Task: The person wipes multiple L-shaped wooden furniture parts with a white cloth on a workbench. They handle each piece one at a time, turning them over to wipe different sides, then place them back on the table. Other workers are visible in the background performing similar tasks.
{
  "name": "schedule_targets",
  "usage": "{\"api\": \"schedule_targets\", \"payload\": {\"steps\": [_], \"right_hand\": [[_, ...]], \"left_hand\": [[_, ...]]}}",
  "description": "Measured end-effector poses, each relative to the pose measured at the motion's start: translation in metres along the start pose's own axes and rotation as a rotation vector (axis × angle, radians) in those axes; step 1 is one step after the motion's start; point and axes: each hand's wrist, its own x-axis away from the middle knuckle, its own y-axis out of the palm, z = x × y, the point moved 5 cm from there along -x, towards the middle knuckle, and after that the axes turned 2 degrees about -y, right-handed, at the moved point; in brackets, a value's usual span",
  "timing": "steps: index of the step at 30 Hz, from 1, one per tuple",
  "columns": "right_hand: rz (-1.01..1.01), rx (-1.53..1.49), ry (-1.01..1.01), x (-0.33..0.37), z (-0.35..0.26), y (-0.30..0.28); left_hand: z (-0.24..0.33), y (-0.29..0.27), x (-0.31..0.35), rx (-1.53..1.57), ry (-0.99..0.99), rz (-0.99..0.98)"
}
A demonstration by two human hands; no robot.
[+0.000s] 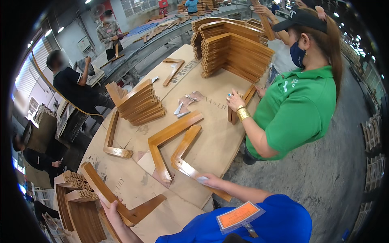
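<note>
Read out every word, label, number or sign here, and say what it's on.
I won't copy wording; here's where it stands:
Orange badge on the blue shirt: print too small to read.
Green shirt, chest: white lettering, too small.
Dark cap: one pale mark, left unquoted.
Brown table covering: dark lettering, partly unclear.

Workshop interior with a scuffed grey concrete floor [342, 170] running along the right side. A broad worktable [221, 139], covered in brown sheeting, fills the centre; a long grey bench [121, 60] stretches across the background. At upper left, a pale grey wall [73, 30] carries a small white panel [84, 44]; a barred window [139, 5] and a red box [163, 3] appear farther along. Bright ribbed panels [40, 54] stand at far left. Ceiling lamps [60, 29] glow overhead (at right, a dark area is dotted with small lights [353, 32]).
</note>
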Motion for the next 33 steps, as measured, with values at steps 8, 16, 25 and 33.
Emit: {"api": "schedule_targets", "payload": {"steps": [8,16,25,33], "right_hand": [[-0.035,0.057,-0.035,0.005,-0.007,0.03],[-0.034,-0.032,0.088,0.04,0.011,0.047],[-0.078,0.122,0.013,0.053,-0.007,0.068],[-0.272,0.308,-0.309,0.037,-0.043,0.147]], "left_hand": [[-0.01,-0.04,0.028,0.048,-0.017,0.112],[-0.001,-0.083,0.018,0.191,-0.026,0.128],[-0.022,-0.077,0.015,0.19,-0.025,0.145],[-0.012,-0.067,0.029,0.245,0.1,0.186]]}}
